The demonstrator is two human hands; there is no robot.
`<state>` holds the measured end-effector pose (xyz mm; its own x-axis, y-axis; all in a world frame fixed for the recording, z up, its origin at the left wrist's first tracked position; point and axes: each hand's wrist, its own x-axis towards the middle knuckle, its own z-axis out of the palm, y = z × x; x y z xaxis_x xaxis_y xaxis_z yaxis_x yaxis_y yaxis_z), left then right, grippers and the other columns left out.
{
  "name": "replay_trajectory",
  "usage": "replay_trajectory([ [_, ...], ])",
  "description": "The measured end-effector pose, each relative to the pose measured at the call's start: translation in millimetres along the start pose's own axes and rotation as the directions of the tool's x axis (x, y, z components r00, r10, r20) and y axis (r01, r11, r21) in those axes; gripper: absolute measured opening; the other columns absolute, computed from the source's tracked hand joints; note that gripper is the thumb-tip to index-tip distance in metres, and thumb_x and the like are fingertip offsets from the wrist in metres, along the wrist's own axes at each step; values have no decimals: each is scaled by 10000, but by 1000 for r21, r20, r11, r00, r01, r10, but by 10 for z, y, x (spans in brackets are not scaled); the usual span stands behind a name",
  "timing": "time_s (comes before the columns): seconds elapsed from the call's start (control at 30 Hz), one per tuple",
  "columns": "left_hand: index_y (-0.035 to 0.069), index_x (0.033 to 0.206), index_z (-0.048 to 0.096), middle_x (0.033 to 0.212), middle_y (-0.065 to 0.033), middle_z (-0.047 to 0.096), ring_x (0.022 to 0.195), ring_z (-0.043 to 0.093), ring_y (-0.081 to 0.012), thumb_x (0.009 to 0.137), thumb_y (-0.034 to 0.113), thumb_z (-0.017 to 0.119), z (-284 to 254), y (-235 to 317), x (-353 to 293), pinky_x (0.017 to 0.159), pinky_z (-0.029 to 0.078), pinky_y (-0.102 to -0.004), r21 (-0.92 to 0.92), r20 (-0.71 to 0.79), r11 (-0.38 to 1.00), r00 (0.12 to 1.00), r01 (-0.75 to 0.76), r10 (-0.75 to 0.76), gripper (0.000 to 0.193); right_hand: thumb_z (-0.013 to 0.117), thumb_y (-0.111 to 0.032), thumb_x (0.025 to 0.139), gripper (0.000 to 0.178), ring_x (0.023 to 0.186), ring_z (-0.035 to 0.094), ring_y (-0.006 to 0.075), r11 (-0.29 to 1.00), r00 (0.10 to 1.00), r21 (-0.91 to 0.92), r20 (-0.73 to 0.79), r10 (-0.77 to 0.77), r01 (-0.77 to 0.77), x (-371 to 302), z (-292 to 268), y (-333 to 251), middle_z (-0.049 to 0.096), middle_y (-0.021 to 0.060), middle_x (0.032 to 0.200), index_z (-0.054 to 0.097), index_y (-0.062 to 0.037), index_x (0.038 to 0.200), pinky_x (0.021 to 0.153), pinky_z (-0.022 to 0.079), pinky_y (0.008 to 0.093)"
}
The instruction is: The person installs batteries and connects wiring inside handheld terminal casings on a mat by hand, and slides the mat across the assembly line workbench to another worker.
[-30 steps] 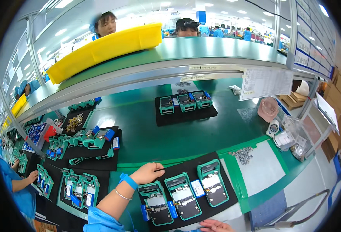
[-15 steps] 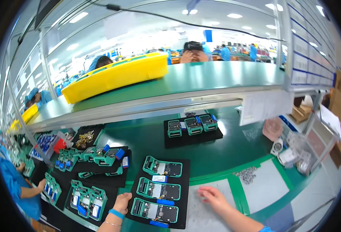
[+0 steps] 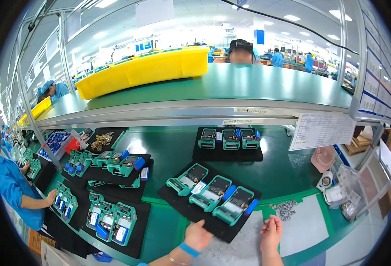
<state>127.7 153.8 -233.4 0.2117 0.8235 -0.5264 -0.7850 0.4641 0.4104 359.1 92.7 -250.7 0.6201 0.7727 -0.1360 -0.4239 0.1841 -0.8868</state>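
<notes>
My left hand (image 3: 198,236) grips the near edge of a black foam board (image 3: 183,203), fingers underneath and out of sight. The board lies turned at an angle. Three green device housings (image 3: 210,193) with circuit boards inside sit on it in a slanting row, with blue batteries (image 3: 251,206) beside them. Just right of the board, my right hand (image 3: 271,232) is raised with loosely curled fingers, slightly apart, and nothing visible in them. It is nearest the board's right corner and a heap of small metal parts (image 3: 284,210).
Another black board (image 3: 228,154) with three housings lies farther back. More loaded boards (image 3: 115,221) are at left, by a co-worker's hand (image 3: 50,197). A shelf (image 3: 266,88) with a yellow bin (image 3: 146,71) spans above. A pink fan (image 3: 323,158) and plastic bags (image 3: 347,188) stand right.
My left hand has moved right, and the board with its three housings has turned and shifted right. My right hand has gone from stretched fingers to a loose curl. The view has shifted too.
</notes>
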Motion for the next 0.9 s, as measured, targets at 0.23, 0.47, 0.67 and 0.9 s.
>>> replay_trajectory([
  [0.23, 66, 1270, 526, 1354, -123, 537, 1230, 497, -295, 1004, 271, 465, 634, -504, 636, 1089, 320, -512, 317, 36, 911, 956, 264, -290, 341, 537, -150, 991, 117, 628, 528, 68, 997, 994, -77, 110, 19, -11, -20, -48, 8, 615, 14, 842, 597, -84, 1066, 544, 455, 220],
  [0.47, 106, 1331, 480, 1372, -81, 525, 1276, 492, -216, 1003, 339, 519, 422, -423, 260, 1044, 386, -415, 418, 242, 877, 901, 239, -361, 404, 544, -141, 988, 104, 667, 521, 53, 992, 983, -127, 179, 49, -26, 18, 16, 86, 598, -7, 836, 597, -93, 1064, 577, 445, 204],
  [0.67, -22, 1323, 495, 1283, -132, 583, 1188, 559, -221, 958, 64, 538, 73, 28, -1579, 1031, 426, -363, 719, 596, 672, 655, -178, -465, 378, 558, -167, 979, 81, 665, 495, 29, 961, 972, -273, 233, 16, 50, -177, -8, 0, 596, -29, 824, 595, -115, 1029, 556, 389, 192],
  [0.9, 17, 1188, 605, 1179, -151, 615, 1063, 600, -255, 878, 132, 673, -1053, 1220, -1970, 904, 475, -346, 916, 356, -78, 703, -394, 616, 338, 614, -322, 961, 569, 1108, 597, 195, 766, 620, -599, 516, 592, -233, -984, 230, -127, 532, 99, 1360, 420, -34, 1412, 868, 533, 319],
])
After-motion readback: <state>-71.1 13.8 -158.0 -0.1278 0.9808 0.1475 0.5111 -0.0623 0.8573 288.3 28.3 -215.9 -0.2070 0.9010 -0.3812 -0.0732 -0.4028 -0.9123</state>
